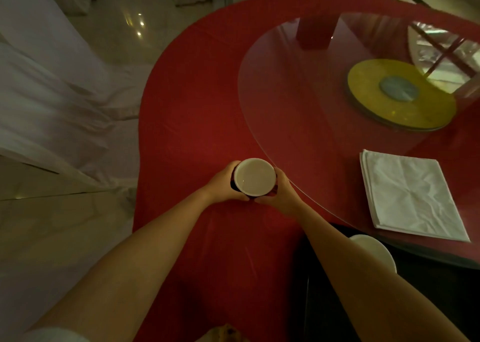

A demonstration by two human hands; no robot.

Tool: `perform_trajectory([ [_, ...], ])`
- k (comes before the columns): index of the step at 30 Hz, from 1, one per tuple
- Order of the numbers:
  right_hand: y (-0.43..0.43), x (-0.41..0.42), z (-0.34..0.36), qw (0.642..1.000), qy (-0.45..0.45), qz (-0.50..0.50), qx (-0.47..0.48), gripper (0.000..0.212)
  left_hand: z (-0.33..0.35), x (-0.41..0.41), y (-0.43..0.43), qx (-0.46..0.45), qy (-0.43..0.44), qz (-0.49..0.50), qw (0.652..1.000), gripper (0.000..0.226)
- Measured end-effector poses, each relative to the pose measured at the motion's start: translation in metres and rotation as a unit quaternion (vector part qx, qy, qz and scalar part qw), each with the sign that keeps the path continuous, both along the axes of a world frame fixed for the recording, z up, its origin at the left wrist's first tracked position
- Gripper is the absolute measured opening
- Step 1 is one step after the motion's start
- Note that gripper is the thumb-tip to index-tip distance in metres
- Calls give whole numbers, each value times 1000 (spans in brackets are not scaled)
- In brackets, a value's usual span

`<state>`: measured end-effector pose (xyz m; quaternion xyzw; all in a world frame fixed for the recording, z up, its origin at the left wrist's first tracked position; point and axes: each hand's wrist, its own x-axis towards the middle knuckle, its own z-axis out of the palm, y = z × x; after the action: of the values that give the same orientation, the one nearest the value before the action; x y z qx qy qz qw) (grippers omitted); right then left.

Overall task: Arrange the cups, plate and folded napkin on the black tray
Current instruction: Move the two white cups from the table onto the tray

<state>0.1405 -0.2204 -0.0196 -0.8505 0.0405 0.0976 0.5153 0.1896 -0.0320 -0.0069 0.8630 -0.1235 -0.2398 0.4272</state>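
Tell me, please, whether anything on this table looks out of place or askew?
Only the folded napkin: it lies at a slant on the glass turntable, not on the black tray. Both hands hold the cup upright; nothing looks spilled or damaged.

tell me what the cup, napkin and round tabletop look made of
Cup: likely glazed ceramic, smooth white inside with a soft sheen. Napkin: white cloth, creased and folded in layers. Round tabletop: clear glass, reflective, red cloth showing through.

White cup (255, 177), red tablecloth (197, 123)
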Motion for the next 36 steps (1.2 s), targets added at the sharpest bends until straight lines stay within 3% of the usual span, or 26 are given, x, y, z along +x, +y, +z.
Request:
perform_trajectory([
  [15,-49,-28,35,999,-19,-24,18,87,36,-29,-44,-59,-35,-18,997,88],
  [36,-179,-158,99,995,-64,-76,7,86,86,-128,-181,-129,-119,-98,980,85],
])
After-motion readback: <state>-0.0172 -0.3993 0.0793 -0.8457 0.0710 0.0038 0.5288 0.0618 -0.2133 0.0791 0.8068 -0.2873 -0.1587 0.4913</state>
